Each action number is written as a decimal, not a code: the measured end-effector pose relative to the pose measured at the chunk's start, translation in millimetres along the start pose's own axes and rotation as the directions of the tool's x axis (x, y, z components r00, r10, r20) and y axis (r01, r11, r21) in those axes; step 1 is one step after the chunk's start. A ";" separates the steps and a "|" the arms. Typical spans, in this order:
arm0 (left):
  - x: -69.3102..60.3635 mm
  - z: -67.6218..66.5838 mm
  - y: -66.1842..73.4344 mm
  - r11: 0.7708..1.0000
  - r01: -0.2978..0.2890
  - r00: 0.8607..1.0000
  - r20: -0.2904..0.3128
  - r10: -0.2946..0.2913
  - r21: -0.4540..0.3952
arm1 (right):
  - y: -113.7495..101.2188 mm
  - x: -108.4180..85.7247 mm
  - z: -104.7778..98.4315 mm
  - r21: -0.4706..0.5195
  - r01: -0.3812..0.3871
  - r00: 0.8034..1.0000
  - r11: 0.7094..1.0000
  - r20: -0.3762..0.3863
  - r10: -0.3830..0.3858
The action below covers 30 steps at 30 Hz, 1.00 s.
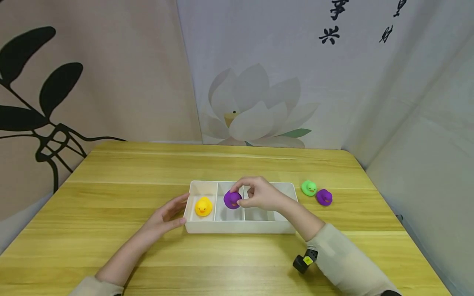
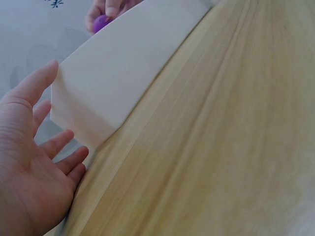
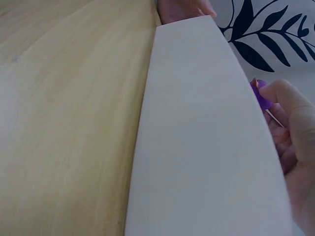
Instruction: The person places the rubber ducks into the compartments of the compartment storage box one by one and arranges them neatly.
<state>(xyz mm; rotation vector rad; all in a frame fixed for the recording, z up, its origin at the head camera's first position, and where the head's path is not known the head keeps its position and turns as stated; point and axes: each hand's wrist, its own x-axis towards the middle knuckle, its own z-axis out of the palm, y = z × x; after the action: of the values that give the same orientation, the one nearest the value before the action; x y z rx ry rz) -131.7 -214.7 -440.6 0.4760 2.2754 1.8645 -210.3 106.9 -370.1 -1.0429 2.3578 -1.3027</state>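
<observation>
My right hand [image 1: 261, 194] pinches a purple rubber duck [image 1: 232, 200] between thumb and fingers, at the second compartment from the left of a white divided box [image 1: 237, 227]. Whether the duck touches the compartment floor, I cannot tell. A yellow rubber duck [image 1: 203, 206] sits in the leftmost compartment. At the box's left end, my left hand [image 1: 164, 216] touches the wall with fingers extended; the left wrist view shows its thumb and fingers [image 2: 74, 160] spread along that end. My right hand and forearm hide part of the compartments on the right.
A green rubber duck [image 1: 309, 188] and another purple rubber duck [image 1: 324, 197] stand on the wooden table [image 1: 148, 172], right of the box. Behind the table hangs a printed cloth [image 1: 266, 49] with a lotus, and a pale cloth lines the right side.
</observation>
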 end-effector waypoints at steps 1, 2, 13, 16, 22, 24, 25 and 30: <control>-0.1 0.1 0.3 1.000 0.002 1.000 0.000 -0.002 -0.002 | 1.2 0.7 0.6 0.003 -0.003 1.000 1.000 0.004 0.003; -0.1 0.1 0.5 1.000 0.002 1.000 0.001 -0.002 -0.003 | 2.2 1.5 1.2 0.002 -0.004 1.000 1.000 0.007 0.004; 0.2 -0.4 -0.1 1.000 -0.012 1.000 0.008 0.012 -0.001 | 10.7 9.2 7.4 -0.045 -0.044 0.998 0.998 0.040 0.046; 0.3 -0.2 0.6 1.000 -0.014 1.000 0.009 0.014 0.003 | 11.9 10.4 8.7 -0.045 -0.060 0.997 0.997 0.046 0.062; -0.1 0.0 2.1 1.000 -0.001 1.000 0.000 0.001 0.009 | 13.2 13.3 10.1 -0.061 -0.110 0.992 0.992 0.058 0.113; -0.1 -0.4 1.4 1.000 -0.002 1.000 0.000 0.002 0.014 | 13.6 14.7 10.5 -0.070 -0.124 0.990 0.990 0.065 0.129; -0.2 -0.5 1.4 1.000 -0.005 1.000 0.001 0.005 0.015 | 13.9 15.5 10.7 -0.078 -0.130 0.988 0.989 0.071 0.135; -0.1 -0.7 -0.1 1.000 -0.008 1.000 0.004 0.008 0.011 | 14.5 18.4 12.0 -0.122 -0.155 0.981 0.980 0.094 0.167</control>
<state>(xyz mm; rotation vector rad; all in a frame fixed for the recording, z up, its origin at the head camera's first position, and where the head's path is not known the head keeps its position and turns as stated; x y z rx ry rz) -131.8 -215.3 -440.5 0.4905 2.2864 1.8536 -223.9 91.5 -386.6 -0.9052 2.4054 -1.0416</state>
